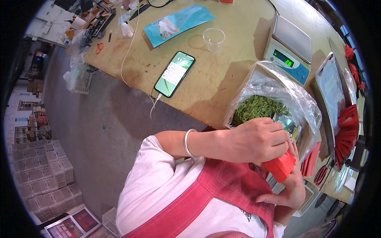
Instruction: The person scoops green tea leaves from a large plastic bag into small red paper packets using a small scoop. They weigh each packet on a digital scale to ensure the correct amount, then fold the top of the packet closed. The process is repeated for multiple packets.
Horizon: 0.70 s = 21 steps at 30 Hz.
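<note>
My left hand (262,139), with a silver bangle on its wrist, is closed over the upper end of a small red packet (282,166). Its fingertips are partly hidden behind the packet. From the other side my right hand (293,186) holds the packet, fingers behind it and thumb stretched out below. Just beyond the hands stands a container lined with a clear plastic bag (274,75). Green dried leaves (258,109) fill part of it, and small shiny colourful packets (291,127) lie beside them.
A digital scale (287,47) stands at the back right. A charging phone (174,74), clear plastic cup (214,39) and blue pouch (178,25) lie on the table (206,83). Red packets (346,135) fan out at right near red-handled scissors (322,173). Stacked crates (43,178) stand at lower left.
</note>
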Available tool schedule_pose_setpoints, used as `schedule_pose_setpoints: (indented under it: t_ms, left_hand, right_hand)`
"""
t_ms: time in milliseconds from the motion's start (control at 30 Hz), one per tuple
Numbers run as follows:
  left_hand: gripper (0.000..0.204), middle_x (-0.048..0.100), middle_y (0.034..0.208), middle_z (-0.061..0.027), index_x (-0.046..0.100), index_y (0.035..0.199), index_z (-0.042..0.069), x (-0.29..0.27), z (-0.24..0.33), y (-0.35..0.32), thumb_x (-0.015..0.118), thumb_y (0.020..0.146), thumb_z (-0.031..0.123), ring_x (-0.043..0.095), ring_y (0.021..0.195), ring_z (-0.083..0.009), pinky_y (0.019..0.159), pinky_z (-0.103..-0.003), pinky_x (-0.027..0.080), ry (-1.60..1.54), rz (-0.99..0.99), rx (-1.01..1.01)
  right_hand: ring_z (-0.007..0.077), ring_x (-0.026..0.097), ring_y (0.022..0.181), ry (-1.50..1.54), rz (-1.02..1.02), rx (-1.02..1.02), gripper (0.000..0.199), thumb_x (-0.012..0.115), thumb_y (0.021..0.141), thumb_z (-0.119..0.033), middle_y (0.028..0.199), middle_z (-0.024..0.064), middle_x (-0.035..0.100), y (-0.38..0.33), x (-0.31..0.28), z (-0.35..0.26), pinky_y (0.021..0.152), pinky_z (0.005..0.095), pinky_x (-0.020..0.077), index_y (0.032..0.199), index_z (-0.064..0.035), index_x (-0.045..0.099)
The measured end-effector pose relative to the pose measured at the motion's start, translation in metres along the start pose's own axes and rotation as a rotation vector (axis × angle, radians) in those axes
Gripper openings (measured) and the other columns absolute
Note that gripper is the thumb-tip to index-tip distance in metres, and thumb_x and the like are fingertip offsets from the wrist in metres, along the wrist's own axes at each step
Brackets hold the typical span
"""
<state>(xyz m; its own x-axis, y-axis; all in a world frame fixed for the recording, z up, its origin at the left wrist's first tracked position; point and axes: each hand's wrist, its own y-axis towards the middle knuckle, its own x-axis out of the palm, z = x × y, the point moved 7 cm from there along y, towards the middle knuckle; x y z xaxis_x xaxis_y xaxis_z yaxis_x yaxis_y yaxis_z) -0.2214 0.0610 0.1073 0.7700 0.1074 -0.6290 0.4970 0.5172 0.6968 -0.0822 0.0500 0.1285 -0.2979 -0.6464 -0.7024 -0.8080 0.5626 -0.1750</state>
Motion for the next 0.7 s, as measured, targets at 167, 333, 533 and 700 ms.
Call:
schedule_pose_setpoints:
  t_ms: [167, 333, 533, 700]
  left_hand:
    - [0.026, 0.064, 0.098, -0.0065, 0.065, 0.096, 0.004, 0.001, 0.001, 0.001, 0.072, 0.076, 0.019, 0.064, 0.091, -0.0228, 0.077, -0.036, 0.053, 0.054, -0.027, -0.031]
    - [0.039, 0.063, 0.096, -0.0068, 0.064, 0.095, 0.006, -0.001, -0.013, -0.002, 0.081, 0.07, 0.032, 0.064, 0.09, -0.0245, 0.076, -0.037, 0.053, -0.009, -0.099, -0.094]
    - [0.062, 0.06, 0.092, -0.0077, 0.061, 0.095, 0.006, -0.006, -0.014, -0.004, 0.087, 0.063, 0.053, 0.063, 0.087, -0.0266, 0.076, -0.039, 0.052, -0.201, -0.163, -0.114]
    - [0.064, 0.06, 0.092, -0.0084, 0.06, 0.096, 0.005, -0.001, -0.009, -0.007, 0.086, 0.064, 0.054, 0.063, 0.087, -0.0277, 0.075, -0.04, 0.052, -0.182, -0.14, -0.116]
  right_hand:
    - [0.051, 0.033, 0.153, -0.022, 0.003, -0.011, 0.085, 0.089, 0.065, -0.064, 0.15, 0.0208, 0.057, 0.002, 0.004, 0.003, 0.125, 0.0643, 0.0147, 0.129, -0.0103, 0.076]
    - [0.0502, 0.036, 0.152, -0.106, 0.026, -0.021, 0.079, 0.085, 0.07, -0.061, 0.146, 0.0189, 0.061, 0.001, 0.006, 0.004, 0.124, 0.0652, 0.0204, 0.129, -0.0091, 0.075]
    - [0.0472, 0.036, 0.153, -0.175, 0.017, 0.022, 0.084, 0.083, 0.07, -0.065, 0.145, 0.014, 0.063, -0.001, 0.007, -0.001, 0.125, 0.0655, 0.0177, 0.132, -0.0087, 0.073]
    - [0.0438, 0.037, 0.153, -0.235, 0.005, -0.013, 0.086, 0.08, 0.07, -0.07, 0.137, 0.0118, 0.068, 0.002, 0.005, -0.005, 0.126, 0.0666, 0.0076, 0.13, -0.0085, 0.074]
